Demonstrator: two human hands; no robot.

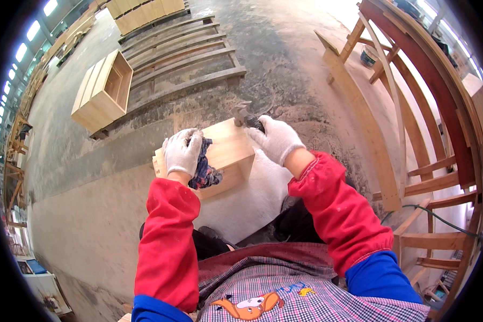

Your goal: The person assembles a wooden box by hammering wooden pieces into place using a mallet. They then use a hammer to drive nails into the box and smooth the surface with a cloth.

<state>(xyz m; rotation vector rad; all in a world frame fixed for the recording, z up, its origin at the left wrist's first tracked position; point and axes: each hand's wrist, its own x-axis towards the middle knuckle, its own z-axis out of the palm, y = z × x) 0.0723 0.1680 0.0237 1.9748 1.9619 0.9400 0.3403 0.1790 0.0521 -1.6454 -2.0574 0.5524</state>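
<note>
A pale, smooth-planed wooden box [228,155] sat on the dusty concrete floor [91,214] before the worker's knees, its long axis running from lower left up toward the right. The gloved left hand [182,152] pressed a crumpled dark rag [205,170] onto its top, fingers closed over the cloth. At the far corner, the gloved right hand [276,138] gripped a dark tool [248,118].
</note>
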